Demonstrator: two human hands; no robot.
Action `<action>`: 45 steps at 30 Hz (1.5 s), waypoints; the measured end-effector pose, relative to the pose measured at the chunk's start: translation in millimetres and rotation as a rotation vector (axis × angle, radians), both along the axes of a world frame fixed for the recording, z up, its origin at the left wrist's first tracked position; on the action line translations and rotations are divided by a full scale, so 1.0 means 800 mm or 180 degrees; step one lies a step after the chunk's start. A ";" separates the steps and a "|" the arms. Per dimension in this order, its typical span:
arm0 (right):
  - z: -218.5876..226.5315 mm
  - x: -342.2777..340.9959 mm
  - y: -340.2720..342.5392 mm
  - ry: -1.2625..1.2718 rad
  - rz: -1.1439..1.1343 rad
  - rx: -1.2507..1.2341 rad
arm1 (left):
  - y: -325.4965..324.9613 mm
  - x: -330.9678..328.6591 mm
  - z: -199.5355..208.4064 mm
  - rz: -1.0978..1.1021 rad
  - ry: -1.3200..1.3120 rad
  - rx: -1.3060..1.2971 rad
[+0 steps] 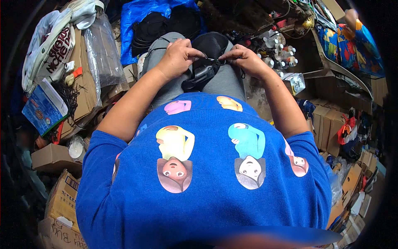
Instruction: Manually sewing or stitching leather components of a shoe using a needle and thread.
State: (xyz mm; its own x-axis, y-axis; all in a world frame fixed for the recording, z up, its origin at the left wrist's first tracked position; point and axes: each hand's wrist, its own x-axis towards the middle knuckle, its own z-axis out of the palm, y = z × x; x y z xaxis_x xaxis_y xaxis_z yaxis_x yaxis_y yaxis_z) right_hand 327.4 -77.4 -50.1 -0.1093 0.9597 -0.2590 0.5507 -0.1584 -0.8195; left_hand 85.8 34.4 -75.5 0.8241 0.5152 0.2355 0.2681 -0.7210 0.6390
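Note:
Across my grey-trousered lap lies a black fabric piece (210, 47) with a rounded, hollow upper end and a glossy black lower part (203, 74). Its exact kind is unclear. My left hand (179, 57) is closed, thumb and forefinger pinching at the piece's left side. Opposite it, my right hand (244, 60) pinches the right edge. Between the fingertips shows a thin, bright, silvery sliver (211, 59), too small to name. A dark cord (157, 49) runs over my left knee beside the left hand.
Beyond my knees, a blue plastic sheet (128, 37) holds a stack of black round-edged pieces (151, 31). Small clear bottles (271, 41) stand at the far right. Cardboard (85, 79), a white bag (47, 45) and a blue booklet (43, 106) crowd the left; boxes (327, 124) fill the right.

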 end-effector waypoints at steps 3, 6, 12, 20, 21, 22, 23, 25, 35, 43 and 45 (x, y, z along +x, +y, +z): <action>0.002 0.000 0.001 0.0041 0.0021 -0.0027 | 0.000 -0.001 -0.001 -0.0003 0.0002 0.0031; 0.000 0.001 0.001 0.0122 0.0016 -0.0071 | 0.001 0.000 0.001 -0.0016 0.0073 -0.0020; -0.004 0.000 0.000 0.0378 -0.0030 -0.0140 | -0.003 0.006 0.001 -0.0053 0.0106 -0.0072; 0.015 -0.009 -0.008 -0.0100 0.0057 0.0103 | -0.009 0.011 0.018 -0.0284 0.0003 0.0205; 0.019 -0.014 -0.012 -0.0097 0.0057 0.0104 | -0.015 0.005 0.020 -0.0156 0.0080 0.0041; 0.021 -0.019 -0.016 0.0181 -0.0326 -0.0202 | -0.018 0.001 0.020 -0.0027 0.0158 -0.0124; 0.021 -0.023 -0.017 0.0460 -0.0706 -0.0510 | -0.016 0.000 0.013 0.0038 0.0228 -0.0279; 0.019 -0.029 -0.018 0.0707 -0.0825 -0.0447 | -0.016 0.005 0.012 0.0150 0.0288 -0.0469; -0.005 -0.030 -0.002 0.0830 -0.0996 -0.0512 | -0.018 0.041 0.024 0.0435 0.0805 -0.1576; -0.004 0.001 -0.011 0.0808 -0.0798 -0.0219 | -0.002 0.009 0.023 0.0283 0.0562 -0.0323; 0.006 -0.004 -0.019 0.1360 -0.1113 -0.0631 | -0.011 0.004 0.031 0.0355 0.0725 -0.0390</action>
State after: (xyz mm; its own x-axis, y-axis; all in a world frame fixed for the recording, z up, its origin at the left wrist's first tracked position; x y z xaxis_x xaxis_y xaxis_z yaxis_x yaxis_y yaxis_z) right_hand 324.5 -92.5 -45.3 0.0711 0.8953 -0.4398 0.0653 -0.4442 -0.8936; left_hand 88.8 25.2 -50.4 0.7854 0.6188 -0.0188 0.4880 -0.6001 0.6338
